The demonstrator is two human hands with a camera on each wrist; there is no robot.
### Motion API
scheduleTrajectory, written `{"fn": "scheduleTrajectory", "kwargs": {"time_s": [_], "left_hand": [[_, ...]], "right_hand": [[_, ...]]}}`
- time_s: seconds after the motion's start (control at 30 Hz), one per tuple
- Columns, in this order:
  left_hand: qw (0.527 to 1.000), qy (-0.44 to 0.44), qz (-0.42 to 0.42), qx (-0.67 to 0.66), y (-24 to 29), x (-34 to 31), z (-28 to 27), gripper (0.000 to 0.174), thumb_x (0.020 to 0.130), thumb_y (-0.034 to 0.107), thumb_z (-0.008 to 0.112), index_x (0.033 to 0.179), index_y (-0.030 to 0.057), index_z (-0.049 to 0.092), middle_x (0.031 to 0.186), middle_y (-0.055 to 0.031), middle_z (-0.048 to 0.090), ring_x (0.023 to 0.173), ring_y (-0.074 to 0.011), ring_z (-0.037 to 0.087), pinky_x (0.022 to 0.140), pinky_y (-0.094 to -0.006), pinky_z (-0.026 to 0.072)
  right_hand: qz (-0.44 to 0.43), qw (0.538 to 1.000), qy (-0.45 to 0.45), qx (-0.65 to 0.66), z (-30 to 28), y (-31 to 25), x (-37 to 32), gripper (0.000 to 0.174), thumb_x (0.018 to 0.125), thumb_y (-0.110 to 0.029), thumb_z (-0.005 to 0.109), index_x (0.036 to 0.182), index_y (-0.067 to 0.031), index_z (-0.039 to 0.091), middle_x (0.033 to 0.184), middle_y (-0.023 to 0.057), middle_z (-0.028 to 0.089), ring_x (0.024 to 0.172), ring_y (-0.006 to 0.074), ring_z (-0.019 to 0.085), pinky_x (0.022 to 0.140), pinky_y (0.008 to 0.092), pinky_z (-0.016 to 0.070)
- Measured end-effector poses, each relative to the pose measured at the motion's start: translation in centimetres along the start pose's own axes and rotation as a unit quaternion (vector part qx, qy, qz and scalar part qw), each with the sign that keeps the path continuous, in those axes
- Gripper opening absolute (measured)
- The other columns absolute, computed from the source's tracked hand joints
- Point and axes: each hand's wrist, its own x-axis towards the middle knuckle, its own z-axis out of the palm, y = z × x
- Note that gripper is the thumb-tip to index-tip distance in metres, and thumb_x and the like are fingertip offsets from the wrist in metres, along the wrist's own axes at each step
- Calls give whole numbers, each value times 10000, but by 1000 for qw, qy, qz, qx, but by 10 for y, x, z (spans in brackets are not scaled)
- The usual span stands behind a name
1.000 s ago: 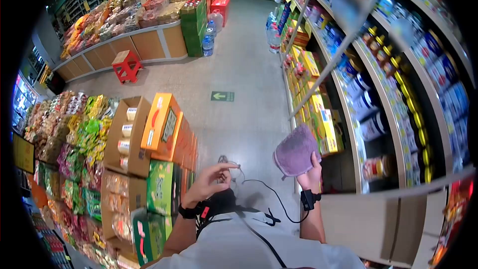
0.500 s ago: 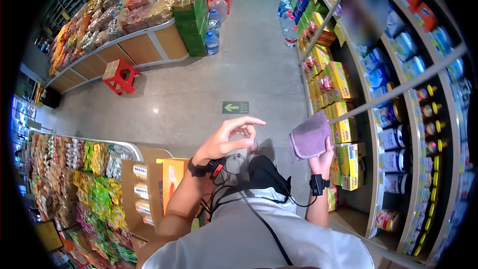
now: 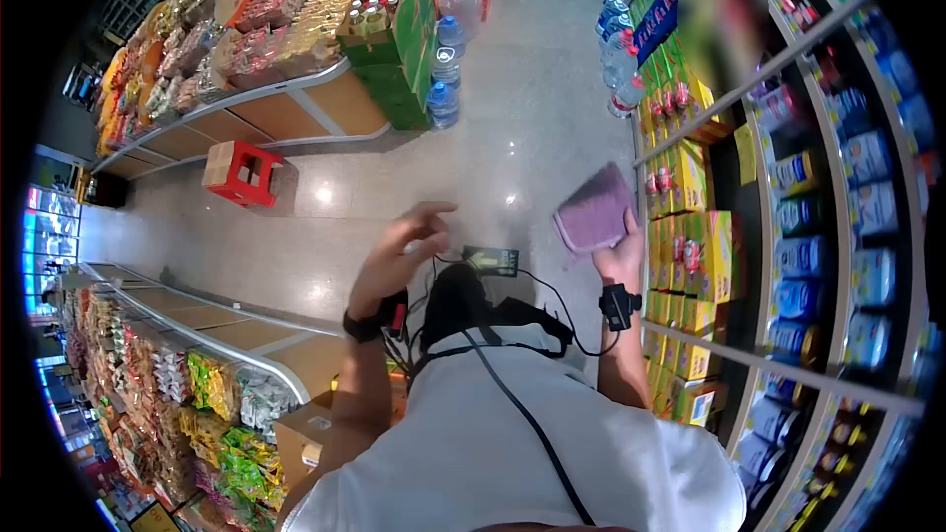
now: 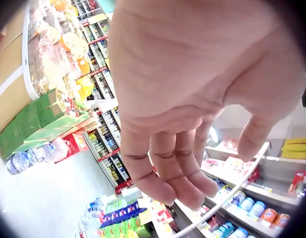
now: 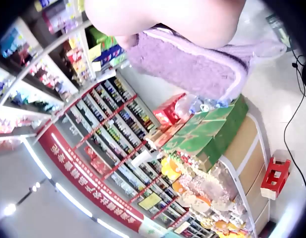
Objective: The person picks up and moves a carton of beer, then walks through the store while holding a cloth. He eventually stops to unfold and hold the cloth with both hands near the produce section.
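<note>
My right hand (image 3: 621, 261) holds a folded purple cloth (image 3: 595, 212) at its near right edge, with the thumb lying along its side. In the right wrist view the fleecy cloth (image 5: 192, 64) shows a pale hemmed edge and a small loop at one corner. Nothing is in my left hand (image 3: 394, 251), which is raised in front of the body on the left. Its fingers (image 4: 165, 161) are loosely bent and the thumb stands apart from them in the left wrist view.
Shelves of cans and tubs (image 3: 798, 256) run along the right, with yellow boxes (image 3: 705, 256) stacked beside the aisle. Packaged-food counters (image 3: 286, 103) stand on the left. A red stool (image 3: 241, 173) and water bottles (image 3: 443, 99) stand on the floor. A black cable (image 3: 547, 286) hangs between the wrists.
The body has moved forward along the aisle, bringing the floor sign close to the feet. My left hand has risen a little and stays free; the right keeps its hold on the cloth.
</note>
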Motion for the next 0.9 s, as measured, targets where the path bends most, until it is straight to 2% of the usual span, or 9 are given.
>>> {"fn": "scheduleTrajectory", "kwargs": {"time_s": [0.07,0.27,0.33,0.4,0.57,0.7,0.77,0.83,0.9], "left_hand": [[999,11,8,-38,-3,46,-33,329,932,54,533,1252,-24,544,853,-44,580,823,-125,563,812,-272,467],[994,-66,-76,46,-68,202,-78,342,906,155,633,1210,6,583,844,-35,617,779,-118,575,727,-265,477],[989,-107,-69,74,-78,260,-88,377,891,202,671,1206,13,589,811,-40,614,726,-117,566,677,-265,473],[987,-111,-64,102,-84,328,-101,408,868,228,704,1195,12,590,799,-49,615,698,-132,572,646,-266,469],[964,-202,17,169,-36,520,-147,457,878,298,685,1195,-11,575,865,-119,652,755,-216,621,681,-316,488],[948,-216,114,205,8,654,-179,479,880,266,674,1263,11,539,874,-137,653,823,-286,640,761,-338,495],[948,-233,110,186,1,716,-192,473,890,253,669,1273,12,532,895,-115,658,833,-238,638,773,-323,492],[961,-258,53,89,-27,774,-202,468,899,301,668,1238,-1,555,884,-113,664,811,-219,633,759,-320,497],[957,-256,34,135,-54,829,-208,447,894,282,679,1226,6,564,808,-87,644,736,-196,616,708,-313,497]], "right_hand": [[3,993,-114,-4,65,-1,39,380,1001,-255,475,1299,-27,538,1324,112,576,1229,274,530,1097,441,358],[76,978,-194,-23,179,10,181,386,995,-247,501,1300,-12,519,1312,117,572,1209,265,536,1073,424,379],[89,978,-184,-47,201,13,227,381,995,-245,501,1295,-12,522,1310,117,573,1211,262,535,1070,422,382],[86,990,-51,-102,239,8,283,376,991,-230,510,1309,-30,511,1334,113,556,1237,270,511,1100,438,348],[29,998,-47,-31,306,-71,371,383,999,-225,482,1330,-33,496,1354,113,543,1266,278,490,1118,458,328],[-91,989,-112,37,344,-130,444,390,1002,-237,468,1326,-21,501,1370,115,534,1272,275,486,1122,464,324],[-120,986,-96,59,357,-141,494,392,1003,-243,467,1323,-20,504,1374,114,532,1268,278,491,1119,470,328],[-145,986,6,77,364,-152,556,385,1005,-255,457,1317,-40,520,1350,109,552,1251,289,506,1108,485,341],[-186,980,43,49,373,-158,626,376,1008,-263,443,1308,-56,536,1324,103,574,1223,292,532,1090,491,365]]}}
